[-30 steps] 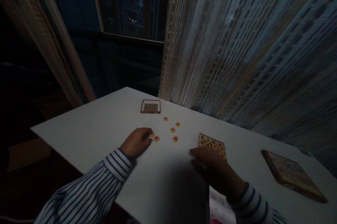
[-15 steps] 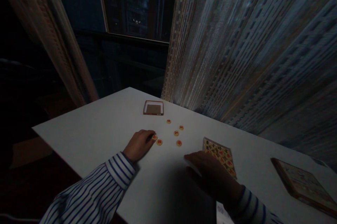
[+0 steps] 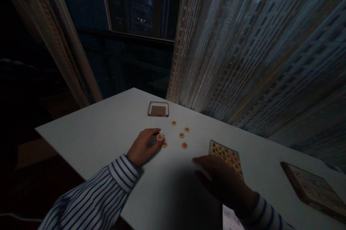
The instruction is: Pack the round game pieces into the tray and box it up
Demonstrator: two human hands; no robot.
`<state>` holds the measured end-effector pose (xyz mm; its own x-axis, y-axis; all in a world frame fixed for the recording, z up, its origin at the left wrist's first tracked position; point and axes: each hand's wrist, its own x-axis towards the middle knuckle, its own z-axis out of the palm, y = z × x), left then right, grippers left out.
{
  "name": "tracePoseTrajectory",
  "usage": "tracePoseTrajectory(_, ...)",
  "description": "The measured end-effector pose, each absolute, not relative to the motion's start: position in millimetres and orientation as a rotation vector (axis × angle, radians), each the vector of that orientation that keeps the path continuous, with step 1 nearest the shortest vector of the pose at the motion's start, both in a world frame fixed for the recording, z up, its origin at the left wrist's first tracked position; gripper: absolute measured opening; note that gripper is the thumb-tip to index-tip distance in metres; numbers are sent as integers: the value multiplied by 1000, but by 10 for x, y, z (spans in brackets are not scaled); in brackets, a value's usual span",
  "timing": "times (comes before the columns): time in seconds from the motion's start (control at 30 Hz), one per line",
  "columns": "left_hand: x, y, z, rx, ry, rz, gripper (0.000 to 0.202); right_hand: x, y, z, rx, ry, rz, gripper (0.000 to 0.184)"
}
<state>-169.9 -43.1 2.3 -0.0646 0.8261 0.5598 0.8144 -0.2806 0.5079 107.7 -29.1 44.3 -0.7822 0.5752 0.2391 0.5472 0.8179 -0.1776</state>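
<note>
My left hand [image 3: 143,146] is closed around a round xiangqi piece [image 3: 159,137] with a red character, held between thumb and fingers with its face showing. Just below it another red-marked piece [image 3: 164,144] lies on the white table, partly overlapped by the thumb. Several more red pieces, among them one [image 3: 184,145] nearest my right hand, are scattered to the right. My right hand [image 3: 220,174] hovers with fingers stretched and thumb apart, holding nothing. It partly covers a tray of xiangqi pieces [image 3: 225,151] with black and red characters, set in rows.
An open shallow box lid [image 3: 158,109] lies near the table's far edge. A wood-framed flat box [image 3: 315,188] sits at the right. Beneath my right forearm a lit screen with digits [image 3: 229,219] shows. Curtains [image 3: 216,43] hang behind the white table [image 3: 102,125].
The piece at my left fingertips has come up slightly and turned its face more into view. My left fingers have spread a little around it. My right hand has hardly moved.
</note>
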Motion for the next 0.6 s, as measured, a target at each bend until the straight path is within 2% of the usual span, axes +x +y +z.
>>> tracePoseTrajectory(0.6, -1543, -513, 155, 2174, 1669, 1489, 30, 1235, -207, 482, -835, -2586, 71, 28)
